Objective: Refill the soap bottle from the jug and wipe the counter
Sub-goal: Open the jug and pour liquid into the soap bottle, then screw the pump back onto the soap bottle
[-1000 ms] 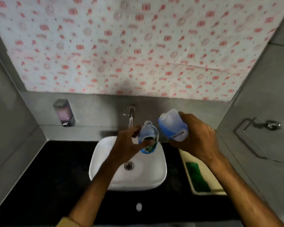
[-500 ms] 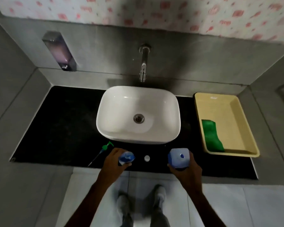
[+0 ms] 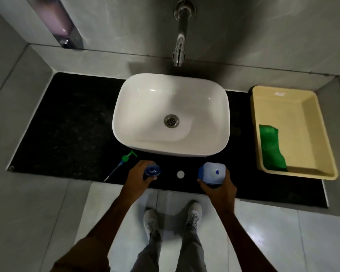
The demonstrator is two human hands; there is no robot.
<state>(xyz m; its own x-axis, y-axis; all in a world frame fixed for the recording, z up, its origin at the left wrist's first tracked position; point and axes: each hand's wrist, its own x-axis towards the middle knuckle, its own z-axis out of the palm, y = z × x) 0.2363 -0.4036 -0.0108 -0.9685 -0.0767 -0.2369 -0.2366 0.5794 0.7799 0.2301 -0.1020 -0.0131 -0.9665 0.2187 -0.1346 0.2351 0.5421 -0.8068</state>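
I look straight down at a black counter [image 3: 71, 124] with a white basin [image 3: 171, 114]. My left hand [image 3: 139, 175] grips the small soap bottle [image 3: 152, 170], upright and uncapped, with blue liquid showing in its mouth. My right hand [image 3: 218, 185] holds the blue jug [image 3: 211, 172] upright at the counter's front edge. Between them lies a small white cap [image 3: 180, 174]. The bottle's green pump [image 3: 124, 162] with its long tube lies on the counter to the left. A green cloth [image 3: 271, 148] lies in a yellow tray [image 3: 312, 134] at the right.
A chrome tap [image 3: 180, 40] juts from the grey wall above the basin. A wall-mounted soap dispenser [image 3: 56, 24] hangs at upper left. Grey walls close both ends of the counter. My feet stand on pale floor tiles [image 3: 273, 232] below.
Both hands came down from over the basin to the counter's front edge, the jug tipped back upright, and my view dropped from the wall to straight down. Since half a second ago, little moved.
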